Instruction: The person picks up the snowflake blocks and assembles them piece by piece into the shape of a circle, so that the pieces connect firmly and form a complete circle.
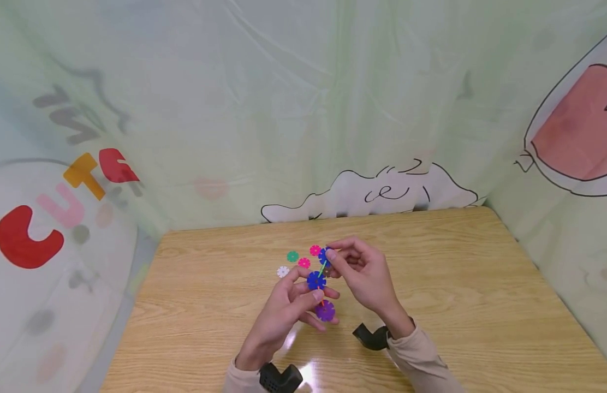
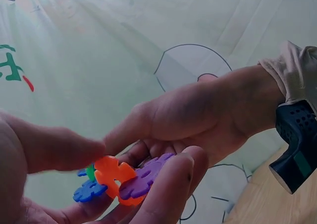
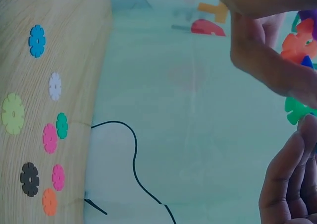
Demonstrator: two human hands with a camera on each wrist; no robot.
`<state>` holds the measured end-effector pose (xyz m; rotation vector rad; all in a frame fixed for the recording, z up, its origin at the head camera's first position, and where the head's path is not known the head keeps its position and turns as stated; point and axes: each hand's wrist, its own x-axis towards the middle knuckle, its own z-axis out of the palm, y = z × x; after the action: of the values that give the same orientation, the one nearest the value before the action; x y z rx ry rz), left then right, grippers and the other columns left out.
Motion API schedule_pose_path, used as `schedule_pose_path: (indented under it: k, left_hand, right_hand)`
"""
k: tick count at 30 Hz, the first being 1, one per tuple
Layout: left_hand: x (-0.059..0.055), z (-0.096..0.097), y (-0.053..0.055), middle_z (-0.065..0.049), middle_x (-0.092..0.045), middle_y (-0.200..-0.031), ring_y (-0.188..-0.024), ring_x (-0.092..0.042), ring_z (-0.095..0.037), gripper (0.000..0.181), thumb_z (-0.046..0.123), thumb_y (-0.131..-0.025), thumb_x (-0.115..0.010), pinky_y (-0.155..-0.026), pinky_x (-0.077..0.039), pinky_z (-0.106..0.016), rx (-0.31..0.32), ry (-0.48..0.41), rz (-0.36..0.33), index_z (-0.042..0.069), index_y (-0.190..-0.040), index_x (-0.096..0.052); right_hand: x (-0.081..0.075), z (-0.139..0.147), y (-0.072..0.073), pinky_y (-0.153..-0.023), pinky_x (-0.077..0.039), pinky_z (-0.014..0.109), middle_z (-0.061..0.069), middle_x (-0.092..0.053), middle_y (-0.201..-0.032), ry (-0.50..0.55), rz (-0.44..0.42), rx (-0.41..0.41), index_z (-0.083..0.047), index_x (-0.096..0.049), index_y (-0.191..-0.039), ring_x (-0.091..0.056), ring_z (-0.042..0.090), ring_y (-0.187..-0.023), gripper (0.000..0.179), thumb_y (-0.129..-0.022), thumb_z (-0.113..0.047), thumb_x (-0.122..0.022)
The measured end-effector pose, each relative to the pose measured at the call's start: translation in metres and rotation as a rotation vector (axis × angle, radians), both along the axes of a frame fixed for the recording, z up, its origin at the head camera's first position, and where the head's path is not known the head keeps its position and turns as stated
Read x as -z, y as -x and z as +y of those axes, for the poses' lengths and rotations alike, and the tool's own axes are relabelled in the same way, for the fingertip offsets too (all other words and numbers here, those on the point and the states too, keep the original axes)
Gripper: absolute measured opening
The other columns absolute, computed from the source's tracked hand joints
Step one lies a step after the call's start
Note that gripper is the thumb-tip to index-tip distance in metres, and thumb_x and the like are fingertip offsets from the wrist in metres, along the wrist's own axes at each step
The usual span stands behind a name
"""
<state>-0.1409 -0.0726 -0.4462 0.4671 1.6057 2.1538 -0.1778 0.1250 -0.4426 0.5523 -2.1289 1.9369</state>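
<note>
Notched plastic snowflake discs are slotted together in a chain held above the table. In the head view it runs from a blue disc (image 1: 323,257) at the top, through an edge-on green disc, to a second blue disc (image 1: 316,281). Below that come an edge-on orange disc and a purple disc (image 1: 325,311). My left hand (image 1: 284,305) grips the chain's lower part, thumb near the orange disc (image 2: 106,172). The right hand (image 1: 364,273) pinches the top blue disc between thumb and fingertips. In the right wrist view, its fingertips are at the green disc (image 3: 295,111), partly covering it.
Loose discs lie on the wooden table (image 1: 456,284) beyond my hands: a green one (image 1: 292,256), a white one (image 1: 283,272) and two pink ones. The right wrist view also shows light blue (image 3: 37,41), yellow-green (image 3: 13,114), black (image 3: 29,179) and orange (image 3: 49,202) discs. A printed curtain (image 1: 284,109) hangs behind.
</note>
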Motion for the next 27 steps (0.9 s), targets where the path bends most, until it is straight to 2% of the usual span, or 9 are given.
schedule_pose_path:
  k: [2,5,9,11,15,18,22,25,27]
  left_hand:
    - [0.0,0.0,0.0,-0.04,-0.067,-0.124,-0.09,-0.079,-0.047,0.02,0.012,-0.108,-0.059,-0.064,-0.066,-0.032,0.007,0.004,-0.002,0.003,-0.12,-0.046]
    - [-0.001,-0.001,-0.001,-0.029,-0.072,-0.124,-0.088,-0.082,-0.033,0.019,0.015,-0.109,-0.059,-0.065,-0.066,-0.032,0.002,-0.01,-0.023,0.007,-0.122,-0.048]
    - [-0.005,-0.005,-0.002,-0.015,-0.076,-0.123,-0.088,-0.082,-0.027,0.023,0.016,-0.111,-0.055,-0.068,-0.067,-0.032,-0.011,-0.077,-0.038,0.007,-0.131,-0.047]
    - [-0.006,-0.008,-0.003,-0.009,-0.077,-0.123,-0.089,-0.082,-0.026,0.024,0.015,-0.113,-0.05,-0.07,-0.067,-0.031,-0.001,-0.139,-0.013,0.007,-0.135,-0.046]
    - [-0.007,-0.013,-0.002,-0.008,-0.076,-0.127,-0.092,-0.082,-0.023,0.022,0.009,-0.115,-0.039,-0.076,-0.066,-0.029,0.039,-0.276,0.048,0.008,-0.136,-0.044]
    - [-0.008,-0.015,-0.002,-0.008,-0.075,-0.13,-0.098,-0.081,-0.022,0.023,0.009,-0.115,-0.035,-0.083,-0.065,-0.028,0.039,-0.33,0.043,0.009,-0.136,-0.045]
    - [-0.008,-0.016,-0.002,-0.007,-0.075,-0.13,-0.113,-0.076,-0.02,0.02,0.01,-0.115,-0.038,-0.098,-0.059,-0.028,-0.039,-0.333,0.007,0.009,-0.133,-0.046]
    - [-0.007,-0.013,-0.001,-0.005,-0.076,-0.129,-0.126,-0.069,-0.021,0.013,0.01,-0.114,-0.042,-0.111,-0.05,-0.032,-0.138,-0.301,0.014,0.011,-0.126,-0.047]
    - [-0.006,-0.012,-0.001,-0.004,-0.076,-0.129,-0.131,-0.066,-0.021,0.01,0.01,-0.113,-0.046,-0.114,-0.046,-0.034,-0.216,-0.274,0.028,0.011,-0.123,-0.048]
  right_hand:
    - [-0.001,0.0,-0.002,-0.067,-0.066,0.031,0.0,-0.073,-0.081,-0.006,0.017,-0.009,0.002,-0.071,-0.115,-0.073,0.015,-0.068,0.014,-0.102,-0.001,-0.067]
    - [-0.004,0.001,-0.003,-0.067,-0.065,0.029,0.002,-0.073,-0.083,-0.018,0.036,-0.029,0.002,-0.071,-0.121,-0.073,0.019,-0.069,0.019,-0.103,0.001,-0.065]
    - [-0.008,0.005,-0.003,-0.064,-0.063,0.028,0.008,-0.075,-0.086,-0.034,0.049,-0.038,0.0,-0.068,-0.131,-0.07,0.017,-0.068,0.027,-0.105,0.001,-0.061]
    - [-0.009,0.008,-0.003,-0.062,-0.061,0.027,0.01,-0.075,-0.087,-0.043,0.056,-0.033,-0.001,-0.066,-0.134,-0.069,0.015,-0.067,0.029,-0.105,0.001,-0.059]
    - [-0.01,0.013,-0.003,-0.06,-0.059,0.027,0.012,-0.074,-0.086,-0.055,0.061,-0.035,-0.001,-0.068,-0.129,-0.067,0.017,-0.066,0.025,-0.107,0.0,-0.057]
    - [-0.014,0.014,-0.005,-0.062,-0.06,0.027,0.011,-0.073,-0.084,-0.071,0.042,-0.051,0.0,-0.071,-0.119,-0.068,0.017,-0.066,0.017,-0.107,-0.001,-0.059]
    - [-0.018,0.014,-0.009,-0.064,-0.063,0.031,0.009,-0.071,-0.081,-0.107,-0.007,-0.101,-0.001,-0.073,-0.105,-0.069,0.018,-0.066,0.01,-0.105,-0.004,-0.063]
    - [-0.02,0.014,-0.011,-0.065,-0.064,0.033,0.007,-0.072,-0.082,-0.15,-0.055,-0.163,-0.002,-0.072,-0.1,-0.07,0.018,-0.067,0.01,-0.105,-0.007,-0.065]
    - [-0.02,0.013,-0.012,-0.066,-0.065,0.034,0.005,-0.072,-0.084,-0.189,-0.089,-0.213,-0.004,-0.073,-0.1,-0.071,0.02,-0.068,0.01,-0.105,-0.01,-0.066]
